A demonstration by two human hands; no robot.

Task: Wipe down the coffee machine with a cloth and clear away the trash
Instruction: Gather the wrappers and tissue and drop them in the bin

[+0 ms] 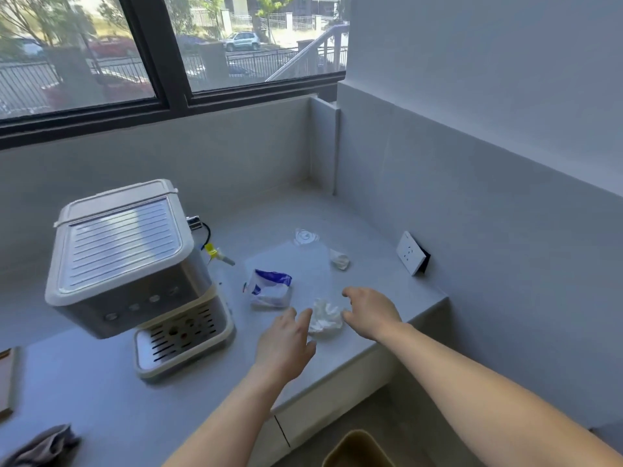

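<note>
A cream and silver coffee machine (pixel 135 271) stands on the grey counter (pixel 101 392) at the left. A crumpled white tissue (pixel 325 318) lies near the counter's front edge. My left hand (pixel 286 345) is just left of it with fingers spread, fingertips at its edge. My right hand (pixel 371 311) is just right of it, fingers loosely curved around nothing. A blue and white plastic wrapper (pixel 269 289) lies beyond my left hand. A smaller tissue wad (pixel 339 260) and a clear plastic scrap (pixel 306 236) lie further back. A grey cloth (pixel 43 446) lies at the bottom left.
A white wall socket (pixel 411 252) sits on the right wall above the counter. A tan bin (pixel 357 449) stands on the floor below the counter edge. A wooden board edge (pixel 6 379) shows at far left. A window runs behind the counter.
</note>
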